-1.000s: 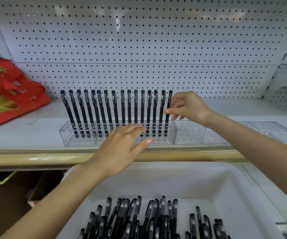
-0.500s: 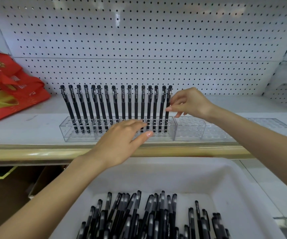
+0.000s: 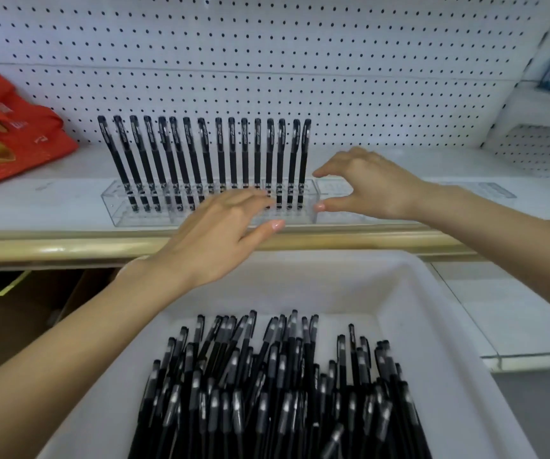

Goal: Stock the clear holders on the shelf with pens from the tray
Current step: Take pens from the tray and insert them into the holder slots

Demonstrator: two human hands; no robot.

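One holder (image 3: pixel 141 216) has a row of upright pens (image 3: pixel 200 154) in it — the next holder (image 3: pixel 495 190) looks empty; the tray (image 3: pixel 432 293) holds many more; left hand (image 3: pixel 220 233) fingers loosely spread, right hand (image 3: pixel 372 183) thumb and fingers apart — neither holds a pen.

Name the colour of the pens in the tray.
The pens are black, seen best in the head view.

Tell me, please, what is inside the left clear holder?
In the holder, a row of black pens stands upright along the back. The left hand covers part of the front, so those slots cannot be seen.
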